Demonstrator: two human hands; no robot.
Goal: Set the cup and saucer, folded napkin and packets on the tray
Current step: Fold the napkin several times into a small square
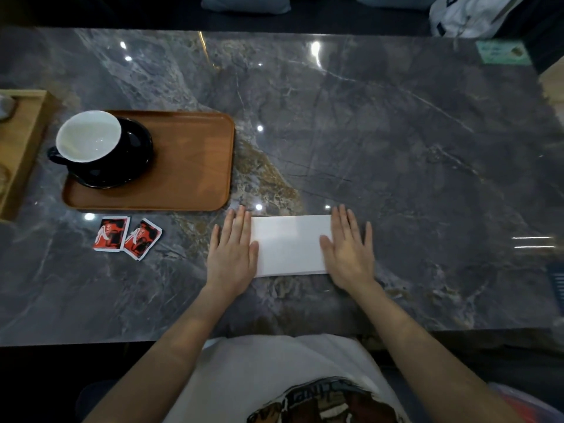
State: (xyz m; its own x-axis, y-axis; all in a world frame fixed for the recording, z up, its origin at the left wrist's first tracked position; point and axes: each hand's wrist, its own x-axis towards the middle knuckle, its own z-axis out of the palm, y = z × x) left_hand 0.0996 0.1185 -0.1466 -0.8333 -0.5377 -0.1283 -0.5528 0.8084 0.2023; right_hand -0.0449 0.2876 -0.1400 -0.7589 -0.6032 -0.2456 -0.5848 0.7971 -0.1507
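A brown tray (189,166) lies on the dark marble table at the left. On its left part stands a black cup with a white inside (88,135) on a black saucer (137,154). Two red packets (126,236) lie on the table just in front of the tray. A white napkin (290,244), folded into a long rectangle, lies flat near the table's front edge. My left hand (233,254) presses flat on its left end and my right hand (348,248) presses flat on its right end, fingers spread.
A light wooden box (21,141) stands at the far left edge beside the tray. A green card (502,51) lies at the back right corner. A white bag (470,13) sits beyond the table's far edge.
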